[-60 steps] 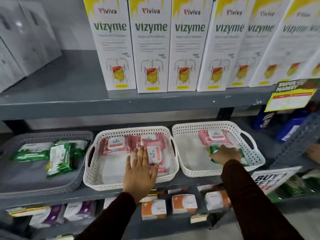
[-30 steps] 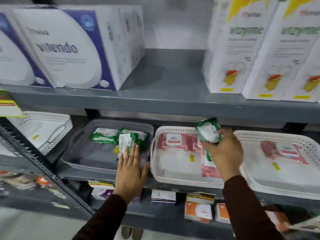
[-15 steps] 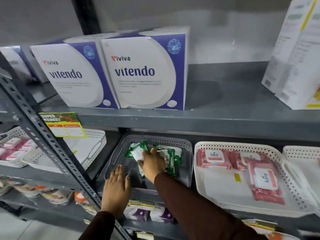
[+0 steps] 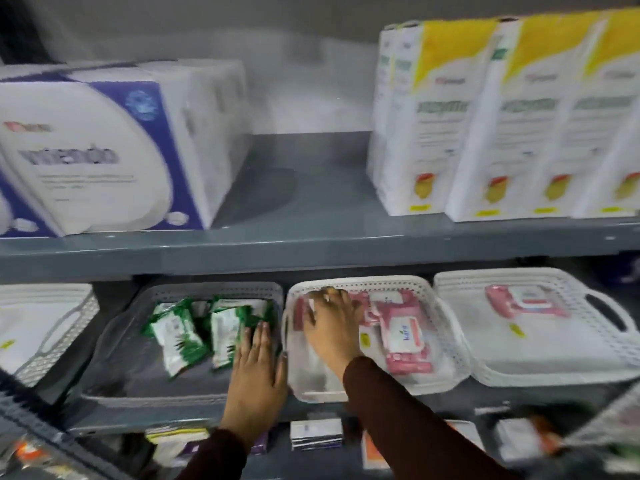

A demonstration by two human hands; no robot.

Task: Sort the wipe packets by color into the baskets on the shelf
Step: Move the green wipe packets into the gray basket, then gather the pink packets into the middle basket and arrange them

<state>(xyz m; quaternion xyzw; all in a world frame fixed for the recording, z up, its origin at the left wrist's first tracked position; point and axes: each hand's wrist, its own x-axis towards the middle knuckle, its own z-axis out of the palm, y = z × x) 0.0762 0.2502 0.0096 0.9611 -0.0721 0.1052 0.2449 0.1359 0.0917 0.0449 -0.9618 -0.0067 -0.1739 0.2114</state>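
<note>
A grey basket (image 4: 145, 389) on the middle shelf holds several green wipe packets (image 4: 178, 336). My left hand (image 4: 258, 370) lies flat on that basket's right front corner, fingers spread, holding nothing. To its right a white basket (image 4: 446, 375) holds pink wipe packets (image 4: 403, 337). My right hand (image 4: 330, 323) reaches into the left part of this white basket, fingers down over a pink packet; motion blur hides whether it grips it. A second white basket (image 4: 540, 362) further right holds one pink packet (image 4: 526, 301).
Another white basket (image 4: 45, 327) stands at the far left. On the upper shelf are white and purple boxes (image 4: 104, 154) and tall white and yellow boxes (image 4: 502, 126). Small boxes (image 4: 315, 433) fill the shelf below. A grey shelf upright (image 4: 62, 445) crosses the lower left.
My right hand let go of the green packet in the grey basket and moved right into the white basket with pink packets. The view swung right. My left hand stayed on the grey basket.
</note>
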